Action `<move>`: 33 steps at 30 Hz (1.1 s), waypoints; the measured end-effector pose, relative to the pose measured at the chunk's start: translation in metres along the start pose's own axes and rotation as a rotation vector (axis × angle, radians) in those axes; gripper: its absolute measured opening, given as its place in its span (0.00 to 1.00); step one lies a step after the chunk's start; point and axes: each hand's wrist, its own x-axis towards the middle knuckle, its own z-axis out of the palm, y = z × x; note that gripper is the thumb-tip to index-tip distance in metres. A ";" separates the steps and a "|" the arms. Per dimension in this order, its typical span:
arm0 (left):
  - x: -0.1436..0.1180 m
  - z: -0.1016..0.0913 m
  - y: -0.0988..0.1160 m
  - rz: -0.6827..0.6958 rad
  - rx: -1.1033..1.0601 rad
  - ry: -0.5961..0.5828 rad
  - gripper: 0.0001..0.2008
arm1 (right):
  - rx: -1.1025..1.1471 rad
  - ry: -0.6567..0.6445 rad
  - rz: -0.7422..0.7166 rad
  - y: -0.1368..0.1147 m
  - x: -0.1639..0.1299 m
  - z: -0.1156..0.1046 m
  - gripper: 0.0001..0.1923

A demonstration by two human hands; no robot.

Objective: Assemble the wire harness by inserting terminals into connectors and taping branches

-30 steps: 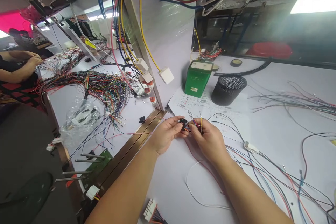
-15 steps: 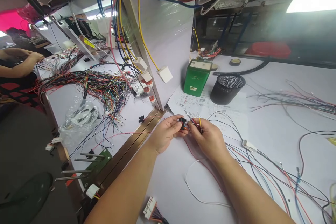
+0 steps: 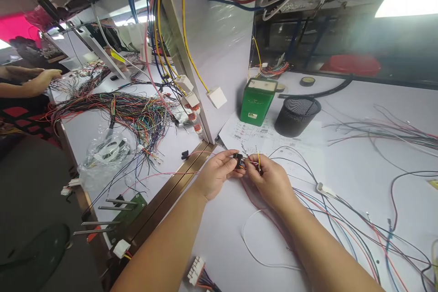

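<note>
The bare left hand (image 3: 217,173) of the person is rounded and full in shape, with a broad back, and the bare, smooth left forearm (image 3: 167,237) becomes gradually thicker from the narrower left wrist (image 3: 204,194) down to the lower edge of the view. The bare right hand (image 3: 272,180) has a similarly broad back and a rounded right thumb (image 3: 253,173). The bare right forearm (image 3: 321,242) is also smooth and widens in the same manner.
</note>
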 end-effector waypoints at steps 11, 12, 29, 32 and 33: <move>0.000 0.003 0.000 -0.017 0.120 -0.075 0.16 | -0.124 0.102 -0.054 0.009 0.000 0.002 0.10; 0.000 0.003 0.001 -0.021 0.115 -0.076 0.16 | -0.130 0.099 -0.059 0.009 0.000 0.002 0.10; 0.000 0.008 -0.005 0.097 0.214 0.037 0.17 | -0.004 0.015 -0.018 0.005 0.002 0.002 0.12; -0.003 0.015 -0.006 0.172 0.406 0.061 0.08 | -0.067 0.094 -0.012 0.007 0.003 0.004 0.10; -0.004 0.017 -0.006 0.194 0.476 0.059 0.06 | -0.102 0.105 -0.022 0.007 0.002 0.006 0.09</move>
